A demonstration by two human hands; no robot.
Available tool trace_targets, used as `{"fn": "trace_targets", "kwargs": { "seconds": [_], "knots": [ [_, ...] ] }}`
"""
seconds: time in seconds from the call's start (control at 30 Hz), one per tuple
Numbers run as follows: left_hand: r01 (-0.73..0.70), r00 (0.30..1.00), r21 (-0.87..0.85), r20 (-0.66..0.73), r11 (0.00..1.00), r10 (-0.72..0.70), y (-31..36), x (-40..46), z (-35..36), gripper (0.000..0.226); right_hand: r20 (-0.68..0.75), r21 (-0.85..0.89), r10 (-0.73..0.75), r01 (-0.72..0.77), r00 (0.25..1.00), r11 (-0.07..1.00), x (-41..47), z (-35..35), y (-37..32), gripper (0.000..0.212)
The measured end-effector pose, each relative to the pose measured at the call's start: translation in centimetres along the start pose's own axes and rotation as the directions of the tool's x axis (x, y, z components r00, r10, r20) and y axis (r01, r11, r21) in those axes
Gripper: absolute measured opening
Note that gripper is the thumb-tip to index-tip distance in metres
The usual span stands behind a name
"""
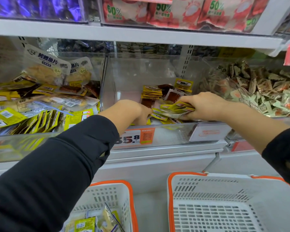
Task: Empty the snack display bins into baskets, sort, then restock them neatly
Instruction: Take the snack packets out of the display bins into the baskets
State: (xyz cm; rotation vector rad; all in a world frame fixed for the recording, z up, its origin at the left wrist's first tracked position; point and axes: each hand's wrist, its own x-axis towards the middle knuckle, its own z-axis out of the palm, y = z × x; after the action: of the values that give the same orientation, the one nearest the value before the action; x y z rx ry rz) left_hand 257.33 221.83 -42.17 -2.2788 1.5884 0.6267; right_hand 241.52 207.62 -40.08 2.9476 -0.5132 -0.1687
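A: What do we see in the middle clear bin?

B: We see it nearly emptied. A small stack of yellow snack packets stands toward its back, with a few red-windowed packets just beside it on the right. Both hands reach over the bin's front wall.

A: How do the hands stand?

B: The right hand is curled round a fanned bundle of yellow packets, held low over the bin floor, in front of the stack. The left hand is bent downward at the wrist, its fingertips among loose yellow packets on the floor; we cannot tell whether it pinches any. The two hands lie close together, the bundle between them.

A: And around the bin?

B: The left bin is heaped with yellow and clear packets; the right bin holds small green-and-brown packets. A price tag reading 35.8 sits on the middle bin's front. Below the shelf stand two white baskets with orange rims: the left basket holds a few packets, the right basket shows only its slotted bottom.
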Motion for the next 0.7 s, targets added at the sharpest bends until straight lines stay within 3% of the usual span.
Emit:
{"fn": "trace_targets", "kwargs": {
  "seconds": [0.13,0.3,0.53,0.7],
  "knots": [
    [-0.022,0.998,0.037,-0.052,0.999,0.024,0.1,-0.5,0.0,0.061,0.081,0.101,0.033,-0.041,0.996,0.994,1.3,1.1,-0.2,0.055],
    [-0.011,0.980,0.023,-0.199,1.000,0.015,-0.4,-0.2,0.2,0.066,0.179,0.250,0.063,-0.107,0.982,0.962,2.3,2.5,-0.1,0.061],
    [-0.035,0.936,-0.102,-0.352,0.994,-0.003,-0.4,0.2,0.5,0.050,0.036,0.114,0.011,-0.015,0.999,0.993,1.5,1.3,-0.8,0.041],
    [-0.127,0.836,-0.274,-0.547,0.953,-0.046,-0.8,-3.5,-1.0,0.038,-0.119,0.382,0.074,-0.023,0.990,0.924,-0.9,-1.7,-1.5,0.040]
  ]
}}
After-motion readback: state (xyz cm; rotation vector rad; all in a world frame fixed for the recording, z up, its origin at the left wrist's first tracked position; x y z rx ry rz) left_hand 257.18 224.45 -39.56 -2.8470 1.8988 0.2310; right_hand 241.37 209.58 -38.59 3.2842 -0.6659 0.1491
